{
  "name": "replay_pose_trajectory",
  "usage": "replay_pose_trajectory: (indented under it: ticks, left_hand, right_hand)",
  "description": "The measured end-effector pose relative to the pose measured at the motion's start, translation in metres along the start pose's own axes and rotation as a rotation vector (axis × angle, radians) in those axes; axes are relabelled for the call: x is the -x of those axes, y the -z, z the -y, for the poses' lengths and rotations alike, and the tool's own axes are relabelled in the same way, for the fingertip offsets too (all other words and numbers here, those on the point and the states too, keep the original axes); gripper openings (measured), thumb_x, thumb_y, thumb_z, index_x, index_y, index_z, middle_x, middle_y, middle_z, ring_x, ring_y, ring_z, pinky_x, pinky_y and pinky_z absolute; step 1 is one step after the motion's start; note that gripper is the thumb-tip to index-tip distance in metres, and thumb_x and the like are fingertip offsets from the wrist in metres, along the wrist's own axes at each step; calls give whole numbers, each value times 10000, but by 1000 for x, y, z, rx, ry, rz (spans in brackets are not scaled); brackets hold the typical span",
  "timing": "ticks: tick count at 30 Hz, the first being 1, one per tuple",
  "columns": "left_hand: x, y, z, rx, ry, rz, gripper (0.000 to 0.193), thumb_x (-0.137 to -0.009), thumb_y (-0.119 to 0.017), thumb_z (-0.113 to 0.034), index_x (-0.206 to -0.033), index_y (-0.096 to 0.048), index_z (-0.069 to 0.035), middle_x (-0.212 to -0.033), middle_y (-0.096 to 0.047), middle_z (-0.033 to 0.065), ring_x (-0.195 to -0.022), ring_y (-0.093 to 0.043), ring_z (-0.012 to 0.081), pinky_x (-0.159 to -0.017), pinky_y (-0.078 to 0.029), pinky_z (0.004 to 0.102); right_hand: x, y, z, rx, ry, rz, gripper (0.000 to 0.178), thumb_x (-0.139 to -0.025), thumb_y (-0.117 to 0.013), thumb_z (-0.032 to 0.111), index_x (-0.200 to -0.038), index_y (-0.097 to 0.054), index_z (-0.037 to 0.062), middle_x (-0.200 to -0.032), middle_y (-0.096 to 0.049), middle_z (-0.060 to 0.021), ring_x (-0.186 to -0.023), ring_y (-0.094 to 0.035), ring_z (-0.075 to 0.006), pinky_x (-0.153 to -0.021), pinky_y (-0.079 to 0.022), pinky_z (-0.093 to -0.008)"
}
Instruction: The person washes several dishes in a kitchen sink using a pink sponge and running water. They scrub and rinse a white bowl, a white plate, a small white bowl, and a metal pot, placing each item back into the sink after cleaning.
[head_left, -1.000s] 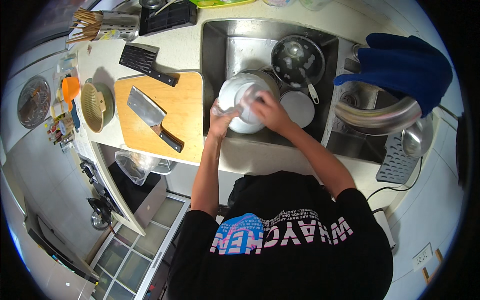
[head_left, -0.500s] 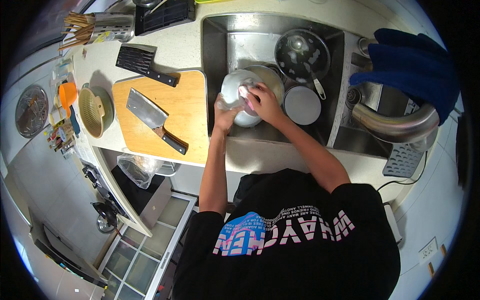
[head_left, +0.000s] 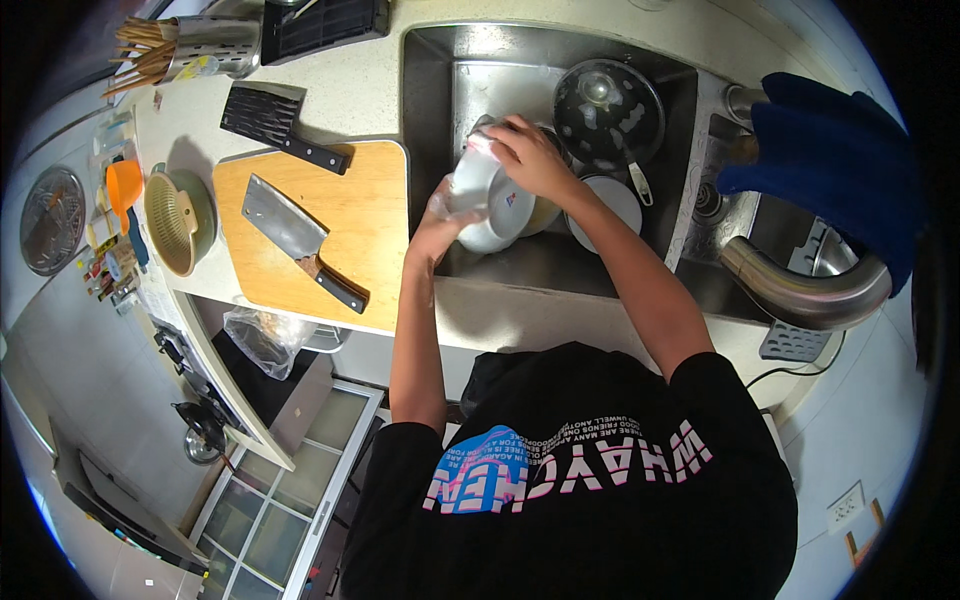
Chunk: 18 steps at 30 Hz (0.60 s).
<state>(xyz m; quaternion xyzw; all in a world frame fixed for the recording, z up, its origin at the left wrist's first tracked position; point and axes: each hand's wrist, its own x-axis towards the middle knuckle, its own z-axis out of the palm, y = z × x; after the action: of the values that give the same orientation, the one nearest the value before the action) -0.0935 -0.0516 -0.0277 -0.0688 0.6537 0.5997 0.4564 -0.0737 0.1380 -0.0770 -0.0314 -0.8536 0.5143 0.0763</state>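
Over the left part of the sink (head_left: pixel 428 120) I hold a white bowl (head_left: pixel 490 190), tilted so that its outside and base show. My left hand (head_left: pixel 443 225) is closed on the bowl's left side, with soapy wet fingers. At the bowl's upper edge my right hand (head_left: pixel 528 160) presses a soapy pink-and-white dishcloth (head_left: pixel 482 138), mostly hidden under the fingers. Behind the bowl, another round dish (head_left: pixel 541 218) shows in part. To the right lie a white round dish (head_left: pixel 612 205) and a dark, suds-spotted pan lid (head_left: pixel 608 112) with a light-handled utensil (head_left: pixel 638 180).
Left of the sink, a cleaver (head_left: pixel 287 228) lies on a wooden cutting board (head_left: pixel 370 200). Beside the board are a black-patterned cleaver (head_left: pixel 262 115), a colander (head_left: pixel 170 225) and a chopstick holder (head_left: pixel 215 48). A blue cloth (head_left: pixel 830 150) hangs by the curved metal tap (head_left: pixel 810 285) at right.
The bowl has turned so that its base shows. My right hand has moved up with the dishcloth to the bowl's upper edge; my left hand keeps hold. The view has shifted slightly.
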Motion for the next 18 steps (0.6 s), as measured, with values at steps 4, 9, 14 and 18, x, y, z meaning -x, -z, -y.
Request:
replay_pose_trajectory:
  ticks: [4, 9, 14, 18]
  left_hand:
    - [-9, -3, -5, 461, 239, 25, 584, -946, -329, -461, -1294, -388, 5, -1194, -538, 121, -1102, -523, 239, -963, -393, 381]
    - [-19, -3, -4, 710, 350, 66, 631, -950, -223, -516, -1248, -419, 5, -1171, -552, 140, -1097, -535, 268, -955, -405, 420]
    - [-46, 21, 28, 379, 354, 15, 447, -940, -427, -373, -1178, -496, -1, -1054, -606, 138, -941, -608, 229, -795, -509, 352]
    - [-50, 18, 23, 295, 334, 45, 435, -871, -598, -255, -1186, -481, 23, -974, -619, 110, -845, -615, 169, -728, -528, 289]
  right_hand:
    - [-1, 4, 8, -75, -32, 73, 235, -833, -539, 132, -1041, -625, 66, -981, -565, -145, -893, -563, -331, -806, -451, -401]
    - [20, -2, 25, -25, 115, 102, 177, -794, -586, 129, -951, -662, 102, -1002, -569, -101, -906, -562, -300, -796, -457, -405]
    - [44, 4, 51, 39, 351, 238, 102, -712, -611, 109, -805, -652, 116, -1008, -571, -61, -942, -543, -269, -797, -446, -387]
    - [85, 19, 52, 46, 422, 443, 135, -646, -613, 75, -777, -627, 103, -1057, -577, -53, -965, -539, -250, -850, -424, -380]
